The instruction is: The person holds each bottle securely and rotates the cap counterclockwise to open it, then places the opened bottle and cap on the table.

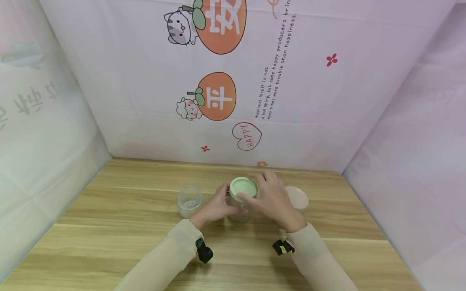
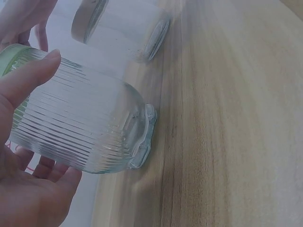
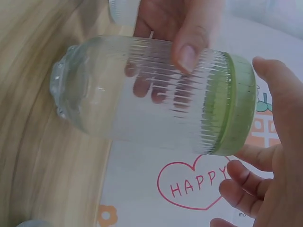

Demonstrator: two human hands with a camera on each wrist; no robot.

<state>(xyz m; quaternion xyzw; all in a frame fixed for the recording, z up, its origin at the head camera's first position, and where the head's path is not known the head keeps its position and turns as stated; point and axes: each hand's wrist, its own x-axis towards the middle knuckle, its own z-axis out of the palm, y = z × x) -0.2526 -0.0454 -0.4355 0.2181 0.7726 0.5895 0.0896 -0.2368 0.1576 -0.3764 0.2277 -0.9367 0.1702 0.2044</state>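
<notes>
A ribbed clear glass jar (image 3: 156, 94) with a light green lid (image 1: 243, 188) stands at the middle of the table, its foot thick and uneven. My left hand (image 1: 218, 206) grips the jar's side, thumb on the near side and fingers curled round the back, as the left wrist view also shows. Over the top, my right hand (image 1: 271, 198) holds the lid by its edge, with the thumb (image 3: 272, 71) at one side of the rim and the index finger at the other. Its remaining fingers are bent beside the lid.
A lidless clear glass jar (image 1: 190, 202) stands left of the hands. On the right is another clear jar (image 2: 128, 28) topped with a pale beige lid (image 1: 297, 198), partly behind my right hand. Printed cloth walls (image 1: 291, 133) enclose the wooden table (image 1: 233, 254).
</notes>
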